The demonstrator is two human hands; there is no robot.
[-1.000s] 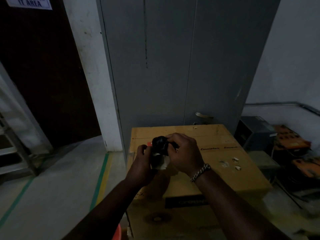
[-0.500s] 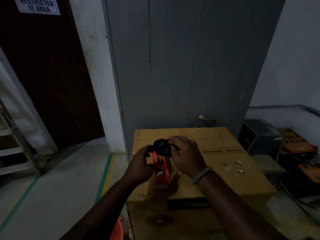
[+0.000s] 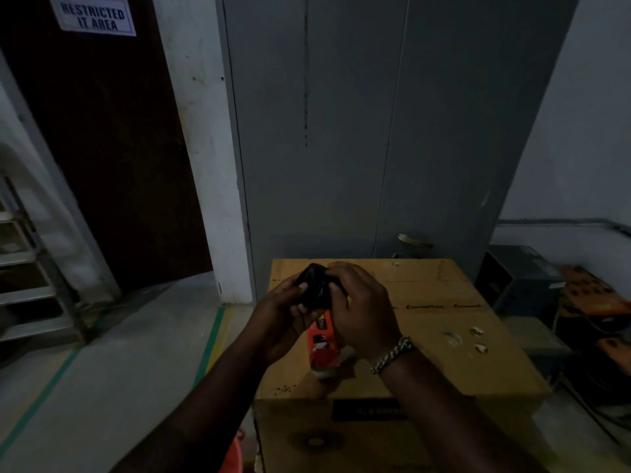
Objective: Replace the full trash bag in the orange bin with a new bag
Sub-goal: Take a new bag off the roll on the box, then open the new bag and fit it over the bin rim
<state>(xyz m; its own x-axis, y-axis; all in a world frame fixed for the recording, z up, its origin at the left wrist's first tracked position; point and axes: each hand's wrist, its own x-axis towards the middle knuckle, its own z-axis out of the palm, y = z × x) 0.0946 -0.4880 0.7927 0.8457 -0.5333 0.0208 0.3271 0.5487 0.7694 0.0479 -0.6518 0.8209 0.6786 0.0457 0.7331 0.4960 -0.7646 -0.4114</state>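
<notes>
Both hands hold a black bag roll (image 3: 314,289) above the cardboard box (image 3: 444,339): left hand (image 3: 285,314) clamped on its left side, right hand (image 3: 362,308) closed over its right. An orange-red package (image 3: 322,348) lies on the box top just below the roll. Orange bin (image 3: 232,455): only a rim sliver shows, at the box's lower-left corner.
</notes>
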